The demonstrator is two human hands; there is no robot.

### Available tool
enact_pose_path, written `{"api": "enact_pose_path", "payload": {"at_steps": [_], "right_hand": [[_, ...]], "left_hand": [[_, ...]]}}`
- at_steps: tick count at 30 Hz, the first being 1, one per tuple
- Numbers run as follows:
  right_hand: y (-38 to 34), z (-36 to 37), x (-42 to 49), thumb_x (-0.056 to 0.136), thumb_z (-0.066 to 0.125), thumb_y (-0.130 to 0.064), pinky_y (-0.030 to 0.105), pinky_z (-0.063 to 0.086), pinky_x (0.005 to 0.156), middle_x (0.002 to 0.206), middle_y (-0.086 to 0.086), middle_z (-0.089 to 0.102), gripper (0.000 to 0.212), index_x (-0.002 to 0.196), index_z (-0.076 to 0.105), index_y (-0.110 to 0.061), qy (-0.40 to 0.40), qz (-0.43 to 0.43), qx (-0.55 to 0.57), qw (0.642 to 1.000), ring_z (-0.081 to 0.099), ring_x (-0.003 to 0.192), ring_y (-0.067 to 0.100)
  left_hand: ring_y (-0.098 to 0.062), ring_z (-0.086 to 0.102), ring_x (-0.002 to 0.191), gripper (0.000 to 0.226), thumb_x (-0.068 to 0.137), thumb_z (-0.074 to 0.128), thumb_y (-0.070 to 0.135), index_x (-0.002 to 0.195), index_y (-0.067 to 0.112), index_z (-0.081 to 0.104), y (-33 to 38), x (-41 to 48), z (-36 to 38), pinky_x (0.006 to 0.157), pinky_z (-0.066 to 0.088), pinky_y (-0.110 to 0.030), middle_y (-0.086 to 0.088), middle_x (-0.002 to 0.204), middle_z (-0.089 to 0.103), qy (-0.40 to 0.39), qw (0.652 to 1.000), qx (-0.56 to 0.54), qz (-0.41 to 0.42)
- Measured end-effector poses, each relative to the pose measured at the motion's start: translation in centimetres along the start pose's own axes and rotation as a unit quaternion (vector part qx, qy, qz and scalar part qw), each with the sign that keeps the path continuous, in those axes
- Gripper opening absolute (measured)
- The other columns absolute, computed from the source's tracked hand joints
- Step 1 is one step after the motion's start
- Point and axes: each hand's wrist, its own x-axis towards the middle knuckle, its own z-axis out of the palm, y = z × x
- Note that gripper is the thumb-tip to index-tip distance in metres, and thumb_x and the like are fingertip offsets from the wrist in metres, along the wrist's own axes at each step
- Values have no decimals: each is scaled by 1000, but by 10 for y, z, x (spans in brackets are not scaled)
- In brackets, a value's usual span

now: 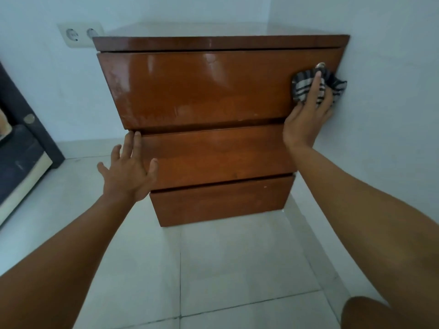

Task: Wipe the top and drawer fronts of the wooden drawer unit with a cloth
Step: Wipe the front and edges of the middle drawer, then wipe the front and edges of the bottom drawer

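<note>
The glossy brown wooden drawer unit [202,91] stands against the wall with three drawer fronts and a flat top. My right hand [306,115] presses a grey-and-white striped cloth [336,85] flat against the right end of the top drawer front, just below a round metal lock [321,65]. My left hand [127,169] lies spread on the left edge of the middle drawer front [213,157], fingers apart and holding nothing. The bottom drawer front [218,200] is untouched. Pale smears show on the left part of the top drawer front.
A white wall [392,91] runs close along the unit's right side. A double wall socket [79,34] sits behind the unit's top left corner. A dark piece of furniture [21,150] stands at the left. The floor is pale tile [213,269]. My knee [370,314] shows at bottom right.
</note>
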Motion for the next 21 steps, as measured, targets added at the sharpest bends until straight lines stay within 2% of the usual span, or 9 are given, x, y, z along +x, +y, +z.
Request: {"api": "enact_pose_path", "payload": {"at_steps": [2, 4, 7, 9, 11, 12, 14, 17, 21], "right_hand": [[-24, -4, -13, 102, 37, -12, 42, 40, 110, 161, 15, 30, 61, 159, 27, -27, 12, -62, 16, 998, 38, 134, 38], [-56, -2, -34, 100, 41, -11, 40, 42, 109, 161, 14, 30, 61, 158, 31, -28, -13, -148, 34, 988, 37, 135, 37], [-103, 16, -74, 98, 48, -12, 52, 41, 112, 164, 12, 24, 66, 158, 29, -32, -102, -279, 3, 955, 32, 140, 39], [-115, 35, -100, 100, 51, -22, 62, 31, 115, 170, 7, 6, 73, 161, 14, -37, -164, -321, -68, 930, 16, 150, 40], [-108, 48, -114, 102, 50, -30, 67, 20, 118, 171, 4, -7, 77, 161, 2, -37, -187, -313, -104, 925, 1, 155, 39], [-100, 49, -115, 102, 49, -32, 68, 18, 118, 171, 4, -9, 77, 161, 0, -36, -182, -308, -111, 927, -1, 155, 39], [-77, 44, -104, 103, 48, -35, 68, 22, 117, 171, 4, -8, 76, 161, 0, -36, -168, -285, -126, 935, 1, 155, 39], [-33, 23, -68, 100, 50, -34, 65, 27, 116, 170, 9, -5, 79, 161, 0, -34, -149, -193, -143, 959, 8, 154, 42], [10, -12, -18, 88, 59, -12, 46, 26, 118, 165, 20, 13, 89, 162, 12, -30, -125, -54, -74, 988, 23, 147, 44]], "left_hand": [[-36, 17, 157, 79, 101, 33, 62, 165, 27, 3, 1, 0, 0, 113, 20, -77, 2, 174, 3, -4, 1000, -1, -7], [-36, 16, 157, 79, 101, 32, 62, 165, 27, 2, 3, 0, 1, 114, 19, -77, 2, 174, 2, -5, 1000, 0, -12], [-36, 14, 158, 79, 101, 30, 63, 165, 28, -1, 4, 2, 1, 114, 18, -77, 3, 174, 0, -12, 1000, 4, -20], [-36, 12, 158, 79, 101, 27, 64, 165, 29, -3, 3, 3, 0, 115, 17, -77, 5, 174, -2, -19, 999, 13, -23], [-36, 10, 159, 77, 101, 27, 63, 165, 31, -3, 0, 4, -2, 116, 15, -76, 5, 174, -3, -25, 999, 16, -23], [-35, 10, 159, 77, 102, 27, 63, 165, 31, -3, -1, 4, -3, 116, 15, -76, 5, 174, -4, -27, 999, 18, -22], [-35, 10, 159, 76, 102, 28, 62, 165, 32, -3, -2, 5, -4, 115, 15, -77, 6, 174, -4, -29, 999, 15, -21], [-35, 12, 158, 77, 102, 29, 61, 165, 31, -2, 1, 4, -2, 115, 17, -77, 7, 174, -4, -28, 999, 0, -23], [-36, 14, 158, 78, 102, 29, 61, 165, 29, -5, 5, 1, -1, 115, 18, -76, 6, 174, -5, -26, 999, -2, -25]]}}
